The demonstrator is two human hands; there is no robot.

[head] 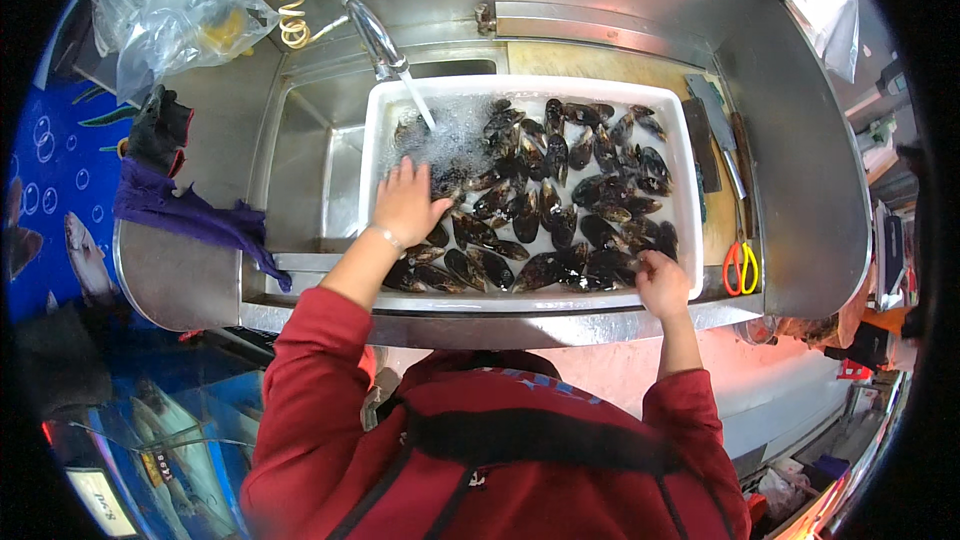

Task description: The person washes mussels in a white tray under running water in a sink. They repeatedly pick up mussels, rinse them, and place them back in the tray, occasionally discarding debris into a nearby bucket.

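A white plastic tub (pixel 688 195) of water holds many dark mussels (pixel 556 159) and stands across the steel sink. From the chrome faucet (pixel 375 34) a stream of water runs into the tub's left part, raising bubbles. My left hand (pixel 409 202) is over the tub's left side, palm down with fingers spread and the fingertips at the bubbling water; it grips nothing that shows. At the tub's front right corner, my right hand (pixel 663 285) has its fingers curled beside a mussel; whether they pinch it or the tub's rim is not clear.
A cleaver (pixel 712 112), another broad blade and red-and-yellow-handled scissors (pixel 741 268) lie on the cutting board (pixel 600 64) right of the tub. A purple cloth (pixel 187 214) and dark gloves (pixel 159 131) hang over the left steel wall. Clear plastic bags (pixel 187 30) are at the upper left.
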